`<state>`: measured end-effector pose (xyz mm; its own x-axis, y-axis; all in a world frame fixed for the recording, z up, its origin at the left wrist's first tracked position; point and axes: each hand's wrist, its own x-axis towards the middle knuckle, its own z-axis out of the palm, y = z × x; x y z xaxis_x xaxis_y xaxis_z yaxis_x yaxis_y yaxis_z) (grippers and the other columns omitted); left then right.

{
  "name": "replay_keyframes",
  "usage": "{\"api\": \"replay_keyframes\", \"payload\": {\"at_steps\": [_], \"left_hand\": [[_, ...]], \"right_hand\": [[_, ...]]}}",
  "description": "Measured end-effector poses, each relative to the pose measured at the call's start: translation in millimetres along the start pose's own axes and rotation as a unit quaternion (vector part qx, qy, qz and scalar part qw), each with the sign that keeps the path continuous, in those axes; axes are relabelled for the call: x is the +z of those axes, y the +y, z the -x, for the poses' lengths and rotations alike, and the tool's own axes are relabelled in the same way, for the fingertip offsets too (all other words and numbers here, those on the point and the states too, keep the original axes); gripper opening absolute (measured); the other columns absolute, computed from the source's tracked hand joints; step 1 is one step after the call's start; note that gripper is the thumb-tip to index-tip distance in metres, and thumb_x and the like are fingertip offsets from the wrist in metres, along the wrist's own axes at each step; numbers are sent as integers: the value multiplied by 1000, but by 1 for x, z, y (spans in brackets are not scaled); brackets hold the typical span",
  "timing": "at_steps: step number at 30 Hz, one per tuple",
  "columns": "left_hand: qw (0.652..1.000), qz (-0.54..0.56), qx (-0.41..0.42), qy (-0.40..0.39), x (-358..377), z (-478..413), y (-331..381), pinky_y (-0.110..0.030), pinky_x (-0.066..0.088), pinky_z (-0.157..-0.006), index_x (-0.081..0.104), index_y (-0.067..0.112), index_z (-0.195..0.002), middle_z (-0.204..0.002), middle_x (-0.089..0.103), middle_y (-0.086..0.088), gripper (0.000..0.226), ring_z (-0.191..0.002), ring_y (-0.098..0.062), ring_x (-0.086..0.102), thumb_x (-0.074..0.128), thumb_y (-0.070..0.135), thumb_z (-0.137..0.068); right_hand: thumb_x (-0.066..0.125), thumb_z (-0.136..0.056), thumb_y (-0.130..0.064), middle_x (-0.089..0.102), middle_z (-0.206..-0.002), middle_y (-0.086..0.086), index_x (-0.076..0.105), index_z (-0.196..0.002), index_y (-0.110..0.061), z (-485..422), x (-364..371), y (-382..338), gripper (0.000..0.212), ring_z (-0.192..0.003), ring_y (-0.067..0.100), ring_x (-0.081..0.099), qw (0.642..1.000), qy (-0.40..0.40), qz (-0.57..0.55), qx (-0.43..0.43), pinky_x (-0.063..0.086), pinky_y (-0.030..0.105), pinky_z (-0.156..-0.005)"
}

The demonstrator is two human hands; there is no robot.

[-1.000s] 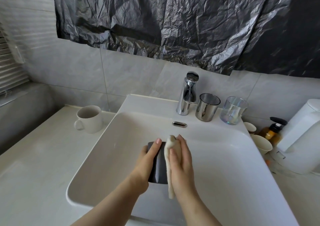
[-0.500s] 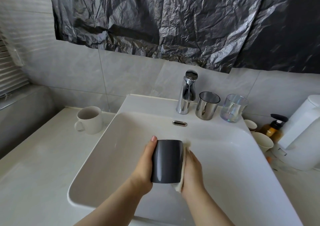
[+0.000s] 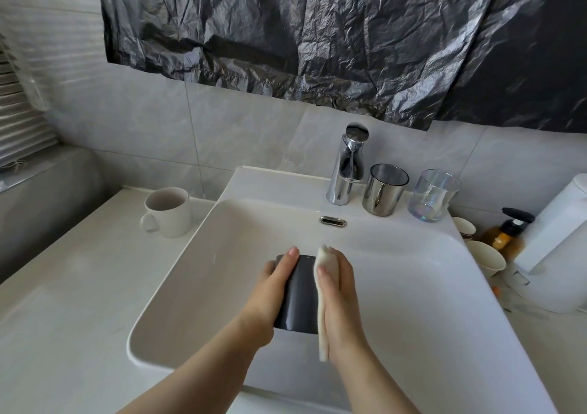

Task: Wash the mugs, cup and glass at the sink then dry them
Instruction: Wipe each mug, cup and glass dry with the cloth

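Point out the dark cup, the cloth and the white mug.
dark cup (image 3: 300, 299): head view, side wall.
cloth (image 3: 327, 256): head view, upper fold.
white mug (image 3: 174, 220): head view, outer wall.

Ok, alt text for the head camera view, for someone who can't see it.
Over a white sink, the left hand holds a dark cup while the right hand holds a pale cloth against it. A metal cup and clear glass stand beside the tap; a white mug sits on the left counter.
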<state>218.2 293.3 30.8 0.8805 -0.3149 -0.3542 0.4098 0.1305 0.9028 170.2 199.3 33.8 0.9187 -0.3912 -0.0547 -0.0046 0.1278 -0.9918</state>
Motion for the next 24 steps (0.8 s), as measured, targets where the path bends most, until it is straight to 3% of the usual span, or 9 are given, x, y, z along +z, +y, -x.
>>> {"api": "replay_keyframes", "payload": {"at_steps": [3, 6, 8, 11, 13, 16, 17, 21, 24], "left_hand": [[999, -28, 18, 22, 2, 2, 1, -36, 52, -79, 56, 17, -109, -102, 66, -8, 78, -88, -23, 66, 61, 72, -53], [999, -27, 18, 19, 5, 1, 0, -38, 52, -81, 58, 16, -111, -104, 68, -10, 81, -91, -26, 66, 60, 74, -54], [1000, 3, 1, 22, 4, 0, 0, -41, 53, -87, 58, 16, -117, -109, 68, -11, 94, -97, -27, 67, 62, 80, -48], [999, 12, 2, 36, 1, -2, 0, -39, 52, -84, 52, 16, -115, -108, 65, -10, 76, -93, -25, 66, 66, 71, -64], [999, 22, -3, 43, 0, -3, 0, -38, 51, -83, 51, 16, -114, -108, 64, -9, 79, -93, -24, 65, 64, 71, -59], [999, 39, 1, 8, 0, -2, -2, -43, 52, -90, 56, 15, -123, -118, 65, -13, 106, -105, -28, 65, 69, 83, -43], [999, 47, 3, 8, 0, -1, -3, -44, 51, -92, 57, 14, -124, -119, 65, -13, 107, -106, -29, 65, 68, 84, -44], [999, 20, 12, 25, 0, -3, -2, -42, 53, -88, 65, 10, -111, -106, 71, -16, 79, -92, -27, 69, 62, 74, -65], [999, 34, 0, 19, -1, -4, -4, -41, 55, -81, 59, 11, -115, -106, 69, -13, 89, -93, -28, 69, 71, 75, -54]], "right_hand": [[58, -83, -57, 67, -105, -4, 62, -104, -34, -6, -6, 2, 31, -94, 8, 65, 996, 27, -49, 69, 52, 31, -81], [49, -85, -65, 73, -100, 5, 66, -109, -20, -10, -11, 2, 54, -93, 24, 70, 977, 33, -146, 151, 55, 42, -84], [51, -84, -65, 68, -114, -4, 60, -116, -33, -8, -6, 5, 47, -108, 16, 63, 995, 20, -69, 70, 49, 42, -95], [54, -75, -52, 49, -133, -16, 46, -122, -50, -4, -1, 7, 48, -126, 6, 45, 997, -8, 74, -35, 36, 37, -109], [57, -77, -53, 57, -127, -11, 53, -122, -39, -7, -3, 4, 47, -118, 8, 54, 1000, 8, -8, 7, 42, 39, -105], [48, -89, -56, 71, -103, 5, 61, -111, -21, -11, -8, -4, 43, -90, 20, 69, 968, 5, -207, 141, 57, 36, -74], [47, -88, -57, 71, -104, 7, 60, -113, -20, -10, -9, -5, 47, -92, 22, 69, 962, -16, -225, 156, 57, 37, -75], [50, -87, -51, 65, -122, -2, 54, -123, -34, -6, -6, -2, 40, -114, 18, 60, 977, -13, -180, 112, 43, 46, -104], [41, -95, -44, 49, -133, -17, 43, -119, -51, -4, -3, -6, 25, -124, 5, 47, 997, -14, -77, 25, 40, 30, -103]]}}
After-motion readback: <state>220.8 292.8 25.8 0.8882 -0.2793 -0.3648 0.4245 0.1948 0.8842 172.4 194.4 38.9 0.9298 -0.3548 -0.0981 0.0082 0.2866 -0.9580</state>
